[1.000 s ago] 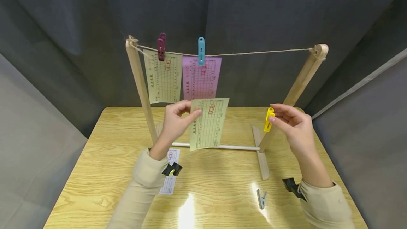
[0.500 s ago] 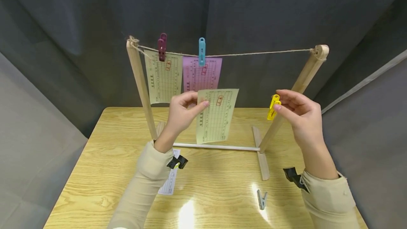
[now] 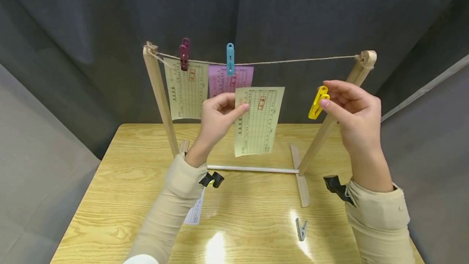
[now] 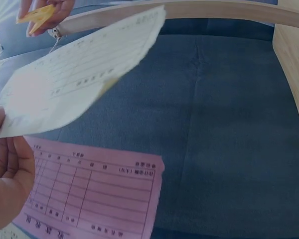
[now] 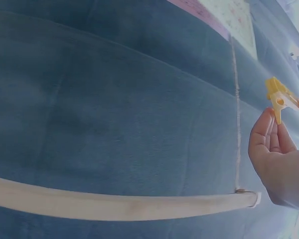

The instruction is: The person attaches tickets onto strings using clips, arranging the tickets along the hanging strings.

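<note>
My left hand [image 3: 220,117] pinches the left edge of a pale yellow-green printed slip [image 3: 259,123], held up in front of the frame below the string [image 3: 293,60]. Between the thumb and fingers of my right hand [image 3: 357,113] is a yellow clothespin [image 3: 318,102], near the right post. A purple clothespin [image 3: 184,55] holds another yellow-green slip [image 3: 187,93] on the string, and a blue clothespin [image 3: 230,59] holds a pink slip [image 3: 220,80] beside it. In the left wrist view the held slip [image 4: 79,74] tilts above the pink slip [image 4: 114,189].
The wooden frame has a left post [image 3: 161,101], a right post [image 3: 315,150] and a white bottom bar [image 3: 256,170]. A grey clothespin [image 3: 301,229] lies on the table [image 3: 249,231] at the front right. A white slip [image 3: 194,213] lies partly behind my left forearm.
Both hands have risen toward the string and moved somewhat right, the left carrying the yellow-green slip and the right the yellow clothespin. The hanging slips stay clipped.
</note>
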`<state>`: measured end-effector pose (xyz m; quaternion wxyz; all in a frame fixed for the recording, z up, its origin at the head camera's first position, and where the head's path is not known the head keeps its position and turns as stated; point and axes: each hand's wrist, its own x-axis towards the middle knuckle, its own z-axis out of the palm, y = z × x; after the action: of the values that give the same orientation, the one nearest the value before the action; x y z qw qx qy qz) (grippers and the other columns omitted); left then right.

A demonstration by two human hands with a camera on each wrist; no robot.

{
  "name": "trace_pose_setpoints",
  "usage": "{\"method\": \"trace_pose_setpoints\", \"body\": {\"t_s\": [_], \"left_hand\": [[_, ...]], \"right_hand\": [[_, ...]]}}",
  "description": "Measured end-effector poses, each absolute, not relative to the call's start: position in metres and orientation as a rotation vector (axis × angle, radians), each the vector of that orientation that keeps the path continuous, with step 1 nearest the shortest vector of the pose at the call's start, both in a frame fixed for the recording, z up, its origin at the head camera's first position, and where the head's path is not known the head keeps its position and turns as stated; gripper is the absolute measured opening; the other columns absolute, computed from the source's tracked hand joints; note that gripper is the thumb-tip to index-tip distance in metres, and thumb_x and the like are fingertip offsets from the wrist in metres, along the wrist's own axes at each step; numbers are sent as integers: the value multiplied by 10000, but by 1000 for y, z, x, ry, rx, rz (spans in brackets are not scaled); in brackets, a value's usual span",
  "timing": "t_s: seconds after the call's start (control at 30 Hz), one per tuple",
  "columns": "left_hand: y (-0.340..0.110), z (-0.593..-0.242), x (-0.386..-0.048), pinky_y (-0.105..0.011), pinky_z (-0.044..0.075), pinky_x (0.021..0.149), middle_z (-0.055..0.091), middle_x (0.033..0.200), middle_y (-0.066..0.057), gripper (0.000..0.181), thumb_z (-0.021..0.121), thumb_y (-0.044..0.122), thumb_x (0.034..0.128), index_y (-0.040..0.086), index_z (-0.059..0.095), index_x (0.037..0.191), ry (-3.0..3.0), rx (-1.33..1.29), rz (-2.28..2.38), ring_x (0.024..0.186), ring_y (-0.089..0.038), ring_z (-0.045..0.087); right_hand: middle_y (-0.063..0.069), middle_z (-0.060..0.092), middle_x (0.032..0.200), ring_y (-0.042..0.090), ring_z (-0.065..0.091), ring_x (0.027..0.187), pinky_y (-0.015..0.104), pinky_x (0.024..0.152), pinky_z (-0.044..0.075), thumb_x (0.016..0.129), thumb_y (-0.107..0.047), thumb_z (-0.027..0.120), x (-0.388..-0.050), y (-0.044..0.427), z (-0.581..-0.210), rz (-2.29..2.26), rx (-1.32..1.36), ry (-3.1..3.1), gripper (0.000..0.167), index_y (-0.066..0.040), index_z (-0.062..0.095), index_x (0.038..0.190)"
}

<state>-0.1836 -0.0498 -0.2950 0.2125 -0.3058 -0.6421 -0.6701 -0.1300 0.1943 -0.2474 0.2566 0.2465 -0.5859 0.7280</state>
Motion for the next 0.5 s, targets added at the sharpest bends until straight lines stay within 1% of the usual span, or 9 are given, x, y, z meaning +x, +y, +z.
{"method": "trace_pose_setpoints", "body": {"t_s": [0.13, 0.3, 0.5], "left_hand": [[-44, -291, -185, -190, 417, 495, 599, 690, -153, 129, 686, -61, 750, -127, 625, 842, -1756, -842, -1856, 544, -90, 486], [-37, -286, -188, -196, 427, 509, 613, 707, -156, 135, 686, -47, 760, -121, 632, 858, -1751, -820, -1866, 555, -91, 501], [-30, -280, -189, -203, 441, 532, 625, 719, -165, 138, 700, -16, 762, -102, 643, 853, -1768, -767, -1843, 571, -85, 517]], "right_hand": [[120, 669, 854, 174, 583, 731, 193, 684, 496, 752, 167, 588, -131, 191, -235, 1963, 697, -1571, 242, 149, 615, 992], [141, 657, 872, 207, 578, 751, 210, 701, 494, 752, 126, 626, -136, 185, -219, 1939, 719, -1577, 249, 152, 612, 999], [156, 651, 882, 226, 575, 766, 224, 713, 494, 757, 115, 624, -144, 176, -204, 1901, 756, -1594, 249, 149, 612, 1004]]}}
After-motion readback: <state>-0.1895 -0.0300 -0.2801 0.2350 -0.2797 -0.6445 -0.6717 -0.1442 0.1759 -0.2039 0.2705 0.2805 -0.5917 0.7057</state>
